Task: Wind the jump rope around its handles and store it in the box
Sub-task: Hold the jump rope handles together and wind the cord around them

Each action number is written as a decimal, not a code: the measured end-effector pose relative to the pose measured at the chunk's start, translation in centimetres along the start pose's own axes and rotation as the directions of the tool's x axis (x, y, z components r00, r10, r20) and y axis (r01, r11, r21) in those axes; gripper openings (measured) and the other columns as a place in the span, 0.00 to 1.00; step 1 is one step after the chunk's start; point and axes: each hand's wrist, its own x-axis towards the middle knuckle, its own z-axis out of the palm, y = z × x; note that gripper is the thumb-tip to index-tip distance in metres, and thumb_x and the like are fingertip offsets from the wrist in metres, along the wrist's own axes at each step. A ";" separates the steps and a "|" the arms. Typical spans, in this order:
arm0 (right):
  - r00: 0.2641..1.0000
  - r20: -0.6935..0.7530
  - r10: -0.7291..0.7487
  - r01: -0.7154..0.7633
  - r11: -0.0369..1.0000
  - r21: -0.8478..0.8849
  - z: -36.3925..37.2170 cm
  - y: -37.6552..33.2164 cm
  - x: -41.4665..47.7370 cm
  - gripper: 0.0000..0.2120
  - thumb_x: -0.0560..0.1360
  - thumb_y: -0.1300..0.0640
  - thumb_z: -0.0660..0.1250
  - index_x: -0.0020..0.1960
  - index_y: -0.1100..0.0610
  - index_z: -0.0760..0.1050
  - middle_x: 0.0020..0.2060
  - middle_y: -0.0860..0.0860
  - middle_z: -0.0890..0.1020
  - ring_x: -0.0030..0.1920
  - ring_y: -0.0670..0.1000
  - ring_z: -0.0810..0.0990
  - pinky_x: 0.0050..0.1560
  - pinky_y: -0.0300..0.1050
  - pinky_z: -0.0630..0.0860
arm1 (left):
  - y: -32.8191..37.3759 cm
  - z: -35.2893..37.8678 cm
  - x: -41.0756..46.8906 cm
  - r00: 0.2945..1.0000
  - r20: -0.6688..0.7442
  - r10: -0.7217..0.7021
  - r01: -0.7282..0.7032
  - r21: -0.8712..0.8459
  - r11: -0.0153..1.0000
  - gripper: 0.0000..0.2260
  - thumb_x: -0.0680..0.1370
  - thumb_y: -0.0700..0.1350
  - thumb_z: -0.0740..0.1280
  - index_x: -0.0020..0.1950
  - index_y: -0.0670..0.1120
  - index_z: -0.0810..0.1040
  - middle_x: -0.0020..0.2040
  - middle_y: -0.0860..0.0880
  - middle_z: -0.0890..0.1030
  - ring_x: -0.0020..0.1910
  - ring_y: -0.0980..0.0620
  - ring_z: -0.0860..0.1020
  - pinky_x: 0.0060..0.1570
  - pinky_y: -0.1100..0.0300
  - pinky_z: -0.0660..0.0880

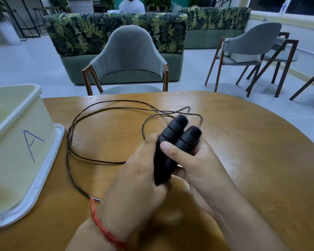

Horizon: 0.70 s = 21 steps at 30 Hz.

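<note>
Handles (172, 147) paired, clasped by left hand (141, 171) and right hand (198, 163); rope (71, 142) loose, unwound; box (16, 142) far left, unfilled.

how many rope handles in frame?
2. Both black handles sit side by side, gripped between the left hand and right hand: one handle on the left, the other handle beside it on the right. Rope lies loose on the table.

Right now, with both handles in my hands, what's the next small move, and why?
Probably start the first wrap: both hands hold the two handles side by side, while the rope lies loose on the table, none wound yet.
</note>
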 end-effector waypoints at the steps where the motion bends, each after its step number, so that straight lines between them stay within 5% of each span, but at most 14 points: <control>1: 0.999 0.032 0.011 -0.011 1.000 0.013 -0.1 -0.3 0.1 0.18 0.74 0.59 0.83 0.62 0.56 0.83 0.55 0.56 0.91 0.55 0.54 0.92 0.50 0.52 0.88 | 0.0 -0.2 0.0 0.999 0.026 0.020 -0.020 0.016 1.000 0.38 0.71 0.41 0.75 0.78 0.60 0.66 0.61 0.59 0.79 0.58 0.57 0.79 0.52 0.63 0.76; 5: 1.000 0.016 -0.015 0.015 0.998 0.056 -0.1 -0.8 0.1 0.20 0.68 0.52 0.80 0.55 0.62 0.87 0.47 0.58 0.90 0.51 0.55 0.92 0.46 0.51 0.87 | -0.1 -0.7 0.0 0.999 -0.007 0.043 -0.043 -0.016 0.999 0.40 0.70 0.50 0.80 0.79 0.63 0.67 0.66 0.65 0.78 0.64 0.67 0.76 0.61 0.75 0.71; 7: 0.995 -0.060 -0.074 0.083 0.984 0.157 -0.1 -1.3 0.2 0.17 0.67 0.52 0.79 0.52 0.61 0.86 0.45 0.59 0.89 0.49 0.56 0.91 0.45 0.52 0.87 | 0.1 -1.1 0.0 0.985 -0.090 -0.150 0.132 -0.181 0.974 0.34 0.70 0.68 0.76 0.75 0.67 0.70 0.64 0.68 0.79 0.60 0.68 0.79 0.60 0.63 0.80; 9: 0.987 -0.127 -0.095 0.125 0.959 0.253 -0.3 -1.7 0.3 0.11 0.69 0.52 0.78 0.48 0.57 0.86 0.44 0.56 0.89 0.50 0.54 0.90 0.47 0.52 0.88 | 0.2 -1.9 0.2 0.926 -0.054 -0.374 0.325 -0.391 0.861 0.26 0.72 0.79 0.63 0.58 0.62 0.79 0.51 0.62 0.85 0.43 0.60 0.85 0.45 0.49 0.86; 12: 0.983 -0.164 -0.081 0.132 0.934 0.331 -0.5 -1.8 0.2 0.04 0.70 0.53 0.78 0.44 0.52 0.88 0.46 0.55 0.90 0.53 0.55 0.90 0.50 0.52 0.89 | 1.1 -2.2 0.3 0.904 0.180 -0.388 0.427 -0.411 0.805 0.34 0.81 0.72 0.54 0.44 0.43 0.81 0.32 0.46 0.82 0.27 0.54 0.77 0.29 0.65 0.74; 15: 0.975 -0.206 -0.083 0.151 0.928 0.340 -0.1 -1.6 0.1 0.02 0.70 0.54 0.78 0.40 0.50 0.90 0.46 0.54 0.91 0.54 0.54 0.91 0.50 0.52 0.89 | 1.5 -1.1 0.2 0.891 0.261 -0.371 0.453 -0.519 0.725 0.30 0.77 0.66 0.58 0.44 0.38 0.77 0.33 0.50 0.75 0.30 0.54 0.72 0.28 0.67 0.68; 21: 0.974 -0.214 -0.076 0.144 0.935 0.323 0.1 -1.4 -0.1 0.03 0.69 0.54 0.79 0.43 0.51 0.89 0.48 0.55 0.91 0.56 0.55 0.91 0.48 0.50 0.89 | -0.2 -0.6 0.4 0.869 0.339 -0.360 0.494 -0.641 0.588 0.15 0.80 0.60 0.63 0.40 0.56 0.83 0.38 0.52 0.78 0.34 0.56 0.75 0.26 0.61 0.69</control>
